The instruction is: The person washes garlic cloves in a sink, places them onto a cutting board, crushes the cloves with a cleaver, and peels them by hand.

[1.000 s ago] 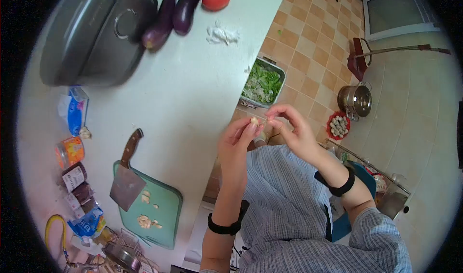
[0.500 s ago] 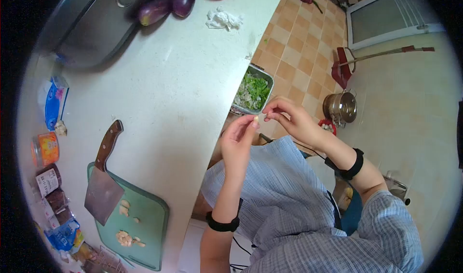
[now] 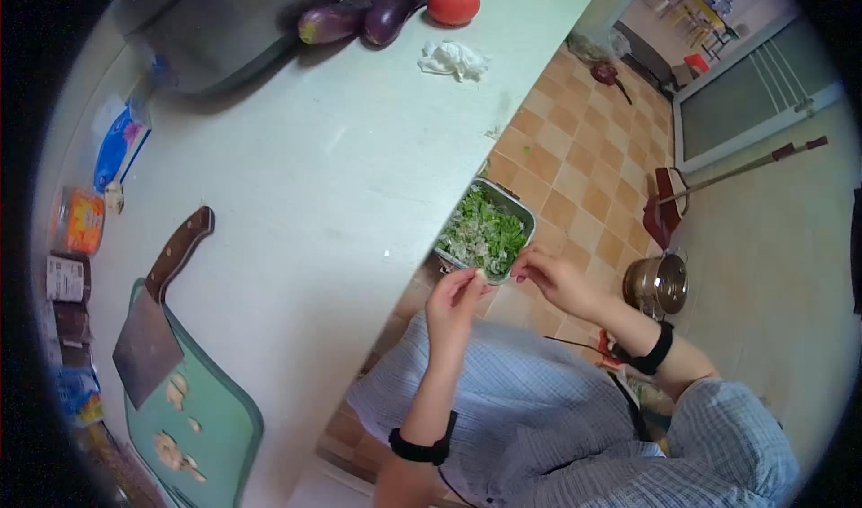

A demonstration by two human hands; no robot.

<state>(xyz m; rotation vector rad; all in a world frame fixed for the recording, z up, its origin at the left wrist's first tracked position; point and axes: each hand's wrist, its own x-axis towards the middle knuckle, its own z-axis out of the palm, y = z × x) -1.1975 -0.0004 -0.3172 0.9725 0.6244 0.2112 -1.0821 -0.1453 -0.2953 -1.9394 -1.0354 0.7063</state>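
My left hand [image 3: 452, 309] pinches a pale garlic clove [image 3: 481, 276] between thumb and fingertips, at the counter's edge. Just to its right, my right hand [image 3: 555, 281] has its fingertips closed together; whatever they hold is too small to make out. Both hands are over the near end of a rectangular bin [image 3: 518, 204] filled with green leaves and pale scraps. On the counter, a green cutting board [image 3: 229, 405] carries several garlic cloves [image 3: 169, 451]. A wooden-handled cleaver [image 3: 148, 351] lies across the board's far left corner.
The white counter [image 3: 296, 203] bears a dark pot [image 3: 215, 32], eggplants [image 3: 395, 16], a tomato [image 3: 453, 3] and crumpled tissue [image 3: 454, 60]. Packages and an orange-labelled jar [image 3: 85, 222] line its left side. A lidded pot [image 3: 655, 283] and dustpan [image 3: 663, 207] are on the tiled floor.
The view has shifted, so the counter things appear lower left or farther right. My right hand has drawn slightly away from the clove in my left hand.
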